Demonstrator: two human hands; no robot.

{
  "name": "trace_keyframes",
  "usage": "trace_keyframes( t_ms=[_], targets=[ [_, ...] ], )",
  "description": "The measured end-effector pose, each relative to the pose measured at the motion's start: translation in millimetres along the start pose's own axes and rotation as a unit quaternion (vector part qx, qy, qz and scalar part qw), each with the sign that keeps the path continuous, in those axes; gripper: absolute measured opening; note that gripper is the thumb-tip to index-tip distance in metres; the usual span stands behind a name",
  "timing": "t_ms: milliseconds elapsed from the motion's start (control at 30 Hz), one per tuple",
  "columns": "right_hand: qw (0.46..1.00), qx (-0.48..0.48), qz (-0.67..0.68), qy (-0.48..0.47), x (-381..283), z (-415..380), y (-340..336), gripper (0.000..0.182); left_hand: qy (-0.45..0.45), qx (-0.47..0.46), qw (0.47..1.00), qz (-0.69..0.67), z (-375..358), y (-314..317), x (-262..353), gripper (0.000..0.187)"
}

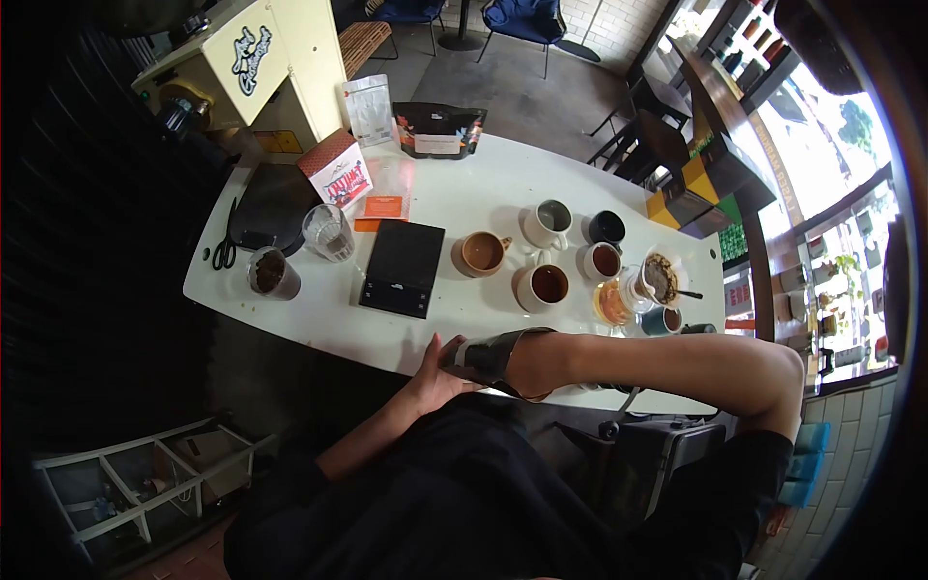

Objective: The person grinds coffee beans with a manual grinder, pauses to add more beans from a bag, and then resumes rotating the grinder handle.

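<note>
The left hand (432, 384), thumb spread from the fingers, cradles a dark vessel (480, 359) by the table (333, 331) while the right forearm (633, 362) reaches inside — right fingers hidden, state unclear — which seemingly calls for steady support.

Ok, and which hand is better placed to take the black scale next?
Left, I think: the left hand is nearer the black scale and outside the dark container, while the right forearm goes inside it.

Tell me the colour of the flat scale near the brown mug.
The scale is black; it shows best in the head view.
</note>
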State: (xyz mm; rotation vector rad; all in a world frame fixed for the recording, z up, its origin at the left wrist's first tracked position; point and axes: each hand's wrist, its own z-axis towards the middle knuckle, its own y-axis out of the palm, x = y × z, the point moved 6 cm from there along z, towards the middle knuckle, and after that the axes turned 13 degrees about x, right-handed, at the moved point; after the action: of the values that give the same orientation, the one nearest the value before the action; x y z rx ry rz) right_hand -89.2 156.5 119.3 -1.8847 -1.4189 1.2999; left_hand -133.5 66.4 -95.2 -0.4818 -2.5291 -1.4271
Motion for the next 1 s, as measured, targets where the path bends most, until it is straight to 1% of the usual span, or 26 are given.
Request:
trace_keyframes(
  t_ms=[33, 67, 100, 133, 167, 200, 233, 267, 300, 367, 400, 467, 533, 600, 633, 667, 700, 733, 767, 800, 867, 900, 933, 967, 1000],
  targets=[
    [1.0, -0.016, -0.01, -0.01, -0.6, -3.8, 5.6, 0.019, -0.003, -0.058, 0.998, 0.006, -1.0, 3.6, -2.6, 0.07],
    [0.999, -0.032, -0.02, -0.02, -0.4, -9.6, 12.2, 0.021, -0.009, -0.058, 0.998, 0.008, -0.5, -2.5, -3.0, 0.07],
    [0.999, -0.03, -0.016, -0.017, 9.2, -13.6, 27.5, 0.021, 0.018, -0.073, 0.994, 0.075, -1.3, -7.9, -0.8, 0.072],
    [0.998, -0.063, -0.016, -0.027, 23.7, -17.1, 55.1, 0.03, 0.045, -0.088, 0.985, 0.141, -1.1, -6.8, -1.0, 0.074],
    [0.995, -0.096, -0.017, -0.038, 25.0, -24.2, 67.9, 0.043, 0.181, -0.09, 0.951, 0.233, -5.5, 16.9, 11.9, 0.085],
    [0.995, -0.094, -0.015, -0.037, 25.3, -29.9, 78.2, 0.043, 0.271, -0.054, 0.898, 0.343, -14.6, 30.1, 24.4, 0.102],
    [0.994, -0.095, -0.037, -0.042, 19.4, -33.6, 82.7, 0.042, 0.352, -0.088, 0.838, 0.407, -32.0, 66.6, 33.8, 0.109],
    [0.993, -0.096, -0.058, -0.048, 13.4, -36.5, 85.7, 0.042, 0.428, -0.12, 0.766, 0.466, -50.9, 104.0, 38.8, 0.116],
    [0.993, -0.094, -0.054, -0.05, 11.1, -39.6, 86.4, 0.042, 0.424, -0.118, 0.766, 0.468, -59.0, 126.7, 38.0, 0.116],
    [0.988, -0.116, -0.075, -0.063, 7.6, -47.6, 90.3, 0.037, 0.416, -0.218, 0.668, 0.577, -71.0, 166.3, 11.1, 0.121],
    [0.986, -0.127, -0.087, -0.07, 6.6, -51.7, 92.4, 0.035, 0.414, -0.217, 0.669, 0.578, -67.7, 167.4, -1.3, 0.121],
    [0.98, -0.144, -0.109, -0.081, 4.5, -59.4, 94.0, 0.03, 0.344, -0.212, 0.778, 0.481, -54.7, 162.8, -19.6, 0.116],
    [0.975, -0.16, -0.122, -0.093, 2.7, -66.0, 95.2, 0.025, 0.335, -0.215, 0.789, 0.468, -51.2, 161.7, -28.8, 0.117],
    [0.97, -0.179, -0.123, -0.109, 0.0, -71.2, 96.9, 0.021, 0.309, -0.163, 0.763, 0.543, -48.7, 151.1, -40.0, 0.117],
    [0.967, -0.189, -0.123, -0.117, -2.1, -73.1, 97.1, 0.019, 0.251, -0.159, 0.782, 0.548, -49.1, 152.5, -45.3, 0.12],
    [0.964, -0.199, -0.123, -0.125, -3.0, -73.6, 99.6, 0.018, 0.237, -0.158, 0.786, 0.549, -42.8, 151.5, -49.6, 0.12],
    [0.966, -0.197, -0.111, -0.128, -8.5, -68.3, 101.5, 0.018, 0.277, -0.168, 0.789, 0.523, -36.5, 152.7, -48.8, 0.122],
    [0.961, -0.242, -0.113, -0.078, -8.4, -62.5, 114.6, 0.032, 0.31, -0.177, 0.791, 0.497, -37.5, 150.5, -57.3, 0.123],
    [0.949, -0.289, -0.126, -0.027, -5.9, -51.5, 118.2, 0.047, 0.307, -0.146, 0.805, 0.487, -37.5, 142.9, -59.1, 0.126],
    [0.931, -0.336, -0.141, 0.023, -2.1, -41.8, 121.2, 0.062, 0.303, -0.144, 0.807, 0.487, -39.4, 145.3, -62.5, 0.126],
    [0.88, -0.425, -0.174, 0.122, 10.4, -44.0, 111.5, 0.093, 0.304, -0.155, 0.832, 0.437, -42.6, 159.8, -59.2, 0.127],
    [0.935, -0.319, 0.013, 0.157, 26.0, -56.6, 97.5, 0.071, 0.328, -0.161, 0.797, 0.481, -45.1, 165.1, -57.4, 0.127],
    [0.935, -0.319, 0.012, 0.155, 15.8, -90.8, 75.0, 0.071, 0.328, -0.158, 0.798, 0.481, -49.0, 167.5, -57.0, 0.127],
    [0.959, -0.272, -0.044, 0.065, -5.8, -119.4, 43.6, 0.041, 0.267, -0.139, 0.819, 0.489, -49.0, 165.5, -61.7, 0.126],
    [0.97, -0.222, -0.098, -0.025, -21.8, -135.3, 24.0, 0.015, 0.204, -0.12, 0.837, 0.494, -50.0, 164.0, -67.3, 0.125]
  ],
)
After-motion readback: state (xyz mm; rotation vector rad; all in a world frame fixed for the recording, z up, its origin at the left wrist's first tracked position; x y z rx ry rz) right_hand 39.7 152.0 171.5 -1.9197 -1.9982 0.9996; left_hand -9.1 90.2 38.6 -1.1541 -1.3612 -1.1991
